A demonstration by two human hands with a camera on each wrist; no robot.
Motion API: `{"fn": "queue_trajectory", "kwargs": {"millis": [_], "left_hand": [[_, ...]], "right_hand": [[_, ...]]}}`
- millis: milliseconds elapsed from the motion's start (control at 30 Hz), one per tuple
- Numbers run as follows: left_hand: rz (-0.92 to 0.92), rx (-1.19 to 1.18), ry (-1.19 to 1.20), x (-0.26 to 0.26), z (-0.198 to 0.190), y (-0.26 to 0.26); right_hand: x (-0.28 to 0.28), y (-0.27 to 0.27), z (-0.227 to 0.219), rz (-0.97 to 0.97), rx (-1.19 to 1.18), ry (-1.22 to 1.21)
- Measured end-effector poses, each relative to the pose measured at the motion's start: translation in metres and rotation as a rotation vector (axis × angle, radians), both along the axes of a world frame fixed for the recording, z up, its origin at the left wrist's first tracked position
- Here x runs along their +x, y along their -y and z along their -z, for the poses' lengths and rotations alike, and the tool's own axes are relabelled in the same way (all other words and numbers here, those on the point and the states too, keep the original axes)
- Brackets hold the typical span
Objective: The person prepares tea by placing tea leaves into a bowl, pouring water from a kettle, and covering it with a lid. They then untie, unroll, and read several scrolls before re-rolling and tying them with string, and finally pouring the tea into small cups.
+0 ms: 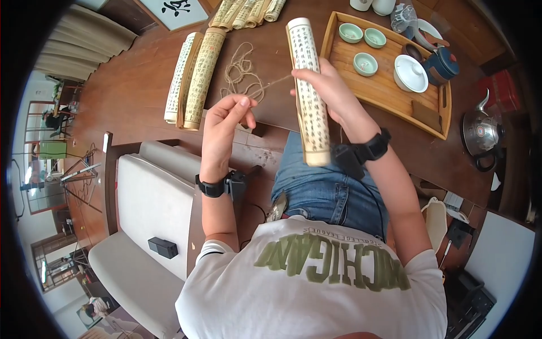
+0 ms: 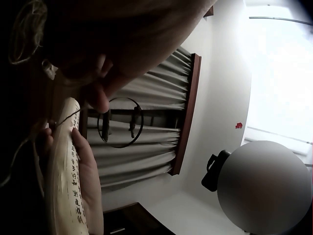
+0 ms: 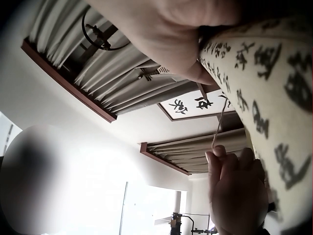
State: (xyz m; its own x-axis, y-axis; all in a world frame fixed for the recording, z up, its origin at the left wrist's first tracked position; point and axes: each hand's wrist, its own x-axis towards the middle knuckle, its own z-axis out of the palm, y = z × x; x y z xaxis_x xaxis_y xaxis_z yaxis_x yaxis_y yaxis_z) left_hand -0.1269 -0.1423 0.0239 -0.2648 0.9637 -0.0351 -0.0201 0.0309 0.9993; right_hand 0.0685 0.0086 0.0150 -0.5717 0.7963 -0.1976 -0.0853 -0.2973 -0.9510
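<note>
My right hand grips a rolled paper scroll covered in black handwritten characters, its thumb laid across the front. The roll stands nearly upright in the head view, over my lap and the table's edge. A thin twine runs from the scroll toward my left hand, which pinches it between thumb and fingertips. In the right wrist view the twine stretches taut from the scroll to the left fingertips. More twine lies in loose loops on the table behind the left hand.
Two more scrolls lie side by side at the left, and several others at the back. On the right, a wooden tray bears green cups, a white lidded bowl and a dark blue canister. A steel kettle stands beyond it.
</note>
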Motion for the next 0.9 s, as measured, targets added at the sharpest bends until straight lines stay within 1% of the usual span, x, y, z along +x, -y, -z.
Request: {"fn": "queue_trajectory", "kwargs": {"millis": [33,67,100,200,233,333,400,467,567,667,700,800,867,900], "left_hand": [[-0.017,0.021,-0.013,0.002,0.004,-0.002],[-0.034,0.043,-0.027,0.003,0.008,-0.004],[-0.03,0.024,-0.031,0.002,0.011,-0.005],[0.006,0.046,0.101,0.006,0.021,-0.008],[0.02,0.047,0.106,0.006,0.021,-0.008],[0.027,0.049,0.104,0.011,0.021,-0.009],[0.065,0.053,0.086,0.014,0.02,-0.012],[0.086,0.059,0.047,0.015,0.02,-0.014],[0.097,0.085,-0.038,0.013,0.018,-0.019],[0.094,0.123,-0.099,0.007,0.017,-0.025],[0.086,0.13,-0.105,0.006,0.016,-0.027],[0.051,0.131,-0.097,0.008,0.01,-0.03],[0.036,0.139,-0.117,0.011,0.008,-0.032],[0.042,0.098,-0.136,0.013,0.007,-0.033]], "right_hand": [[-0.009,-0.009,0.015,0.018,0.069,0.025],[-0.016,-0.013,0.02,0.037,0.14,0.049],[-0.021,-0.016,0.026,0.056,0.242,0.159],[-0.03,-0.015,0.036,0.066,0.73,0.506],[-0.029,-0.013,0.038,0.041,0.738,0.545],[-0.034,0.001,0.03,0.11,0.748,0.636],[-0.035,0.001,0.037,0.122,0.802,0.623],[-0.031,0.0,0.034,0.103,0.835,0.601],[-0.013,0.013,0.015,-0.028,0.916,0.655],[0.012,0.029,0.004,-0.064,1.114,0.726],[0.016,0.03,0.002,-0.07,1.122,0.775],[0.025,0.03,0.001,-0.126,0.956,0.916],[0.028,0.03,-0.001,-0.139,0.839,0.855],[0.029,0.031,-0.002,-0.145,0.781,0.821]]}}
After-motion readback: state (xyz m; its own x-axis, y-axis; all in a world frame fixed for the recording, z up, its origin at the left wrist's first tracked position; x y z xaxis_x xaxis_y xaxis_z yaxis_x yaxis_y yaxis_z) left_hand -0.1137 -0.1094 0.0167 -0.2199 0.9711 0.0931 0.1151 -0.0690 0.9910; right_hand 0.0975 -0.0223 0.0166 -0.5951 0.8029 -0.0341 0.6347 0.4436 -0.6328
